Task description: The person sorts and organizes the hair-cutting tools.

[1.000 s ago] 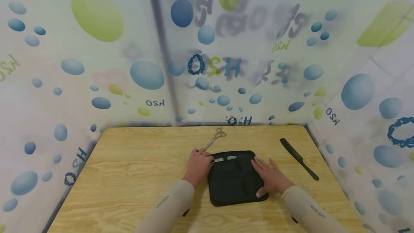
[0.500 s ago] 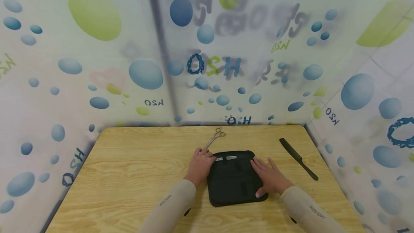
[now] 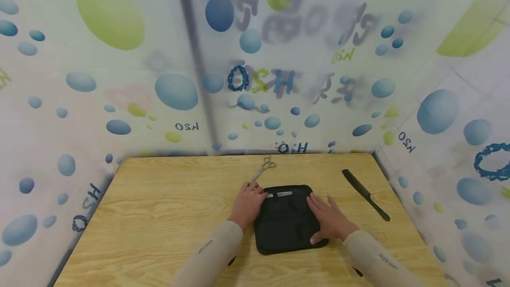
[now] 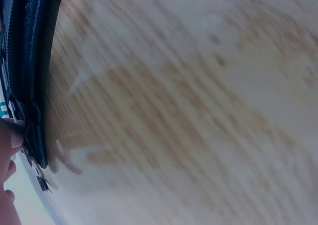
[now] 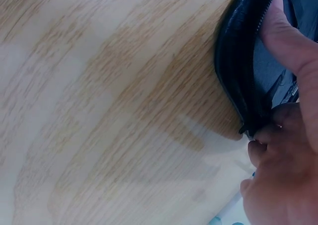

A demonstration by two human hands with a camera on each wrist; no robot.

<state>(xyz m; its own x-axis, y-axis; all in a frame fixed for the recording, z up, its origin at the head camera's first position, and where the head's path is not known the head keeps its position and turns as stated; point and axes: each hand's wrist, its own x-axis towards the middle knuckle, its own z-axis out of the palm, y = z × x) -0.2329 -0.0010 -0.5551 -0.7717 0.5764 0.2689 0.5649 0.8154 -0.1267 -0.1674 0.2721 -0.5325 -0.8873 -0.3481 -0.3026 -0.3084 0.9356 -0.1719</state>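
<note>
A black zip-edged case [image 3: 283, 229] lies opened flat on the wooden table. Along its far part, a slim silver tool [image 3: 284, 194], like scissor blades, passes under a dark loop. My left hand [image 3: 248, 203] pinches this tool's left end at the case's far left corner, covering that end. In the left wrist view, the thumb [image 4: 16, 135] is right at the zipped edge [image 4: 25, 86]. My right hand [image 3: 330, 221] rests on the case's right side, fingers extended and spread. In the right wrist view, its thumb [image 5: 283, 34] lies over the zipped rim [image 5: 238, 66].
A pair of silver scissors [image 3: 262, 170] lies behind my left hand, handles toward the table's back edge. To the right of the case is a black comb [image 3: 363, 190]. The wooden table [image 3: 159, 207] meets bubble-patterned walls [image 3: 175, 114] at its back and sides.
My left hand has shifted slightly right, and less of the silver tool shows left of the loop. My right hand stays on the case. The head view has turned slightly.
</note>
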